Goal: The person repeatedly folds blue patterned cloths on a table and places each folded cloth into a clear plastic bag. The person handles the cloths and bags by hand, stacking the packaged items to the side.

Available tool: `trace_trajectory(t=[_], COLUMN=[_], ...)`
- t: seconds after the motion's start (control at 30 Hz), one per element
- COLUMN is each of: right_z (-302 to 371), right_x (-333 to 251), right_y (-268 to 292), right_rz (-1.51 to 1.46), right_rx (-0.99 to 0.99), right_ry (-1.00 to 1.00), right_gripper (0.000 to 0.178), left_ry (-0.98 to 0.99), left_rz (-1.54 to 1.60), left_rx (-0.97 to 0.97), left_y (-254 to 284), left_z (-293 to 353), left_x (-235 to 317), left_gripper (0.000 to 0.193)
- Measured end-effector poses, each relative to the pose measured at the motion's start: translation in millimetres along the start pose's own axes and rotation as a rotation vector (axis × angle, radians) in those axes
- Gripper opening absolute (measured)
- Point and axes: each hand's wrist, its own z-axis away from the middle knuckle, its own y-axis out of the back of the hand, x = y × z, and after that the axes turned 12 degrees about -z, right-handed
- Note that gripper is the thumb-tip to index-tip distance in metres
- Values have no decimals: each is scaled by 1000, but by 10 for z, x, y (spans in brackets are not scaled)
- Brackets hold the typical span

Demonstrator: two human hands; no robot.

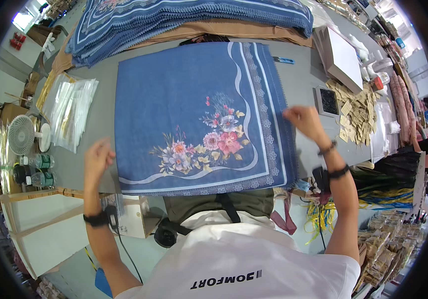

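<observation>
A blue square scarf [174, 99], printed with pink and white flowers and a lacy border, lies spread on the grey table before me. It seems to lie in layers, its right edge showing several hems. Beside its left edge, apart from the cloth, is my left hand [98, 158]; its fingers are bent and smeared by motion. My right hand [303, 121] is closed over the right edge of the scarf, fingertips turned toward the hem. Whether cloth is pinched in it is hidden. Both wrists wear dark bands.
A thick pile of similar blue scarves [189, 22] lies at the far side. Left are clear plastic sleeves [72, 112], a small fan [22, 134] and bottles [42, 161]. Right are a white box [342, 60], a black ink pad [328, 101] and scattered tan tags [358, 112].
</observation>
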Motion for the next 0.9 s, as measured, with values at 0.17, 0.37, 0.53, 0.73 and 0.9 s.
trace_trajectory(t=[0.17, 0.37, 0.53, 0.73, 0.9], right_z=[-1524, -2081, -1471, -209, -278], right_x=[430, 264, 172, 384, 367], right_y=[-189, -389, -222, -109, -111], right_rz=[-86, -258, -893, -189, -295], right_rx=[304, 294, 341, 43, 96], right_ry=[-299, -316, 98, 315, 15], right_gripper=[49, 35, 12, 10, 21], left_ry=[189, 59, -343, -513, -281], left_rz=[441, 408, 560, -202, -129], left_rx=[-22, 17, 194, 338, 373], left_y=[-234, -467, -325, -221, -189], left_z=[-1346, -2010, -1383, -337, -361], left_x=[456, 921, 699, -373, -422], left_gripper=[50, 33, 29, 27, 27])
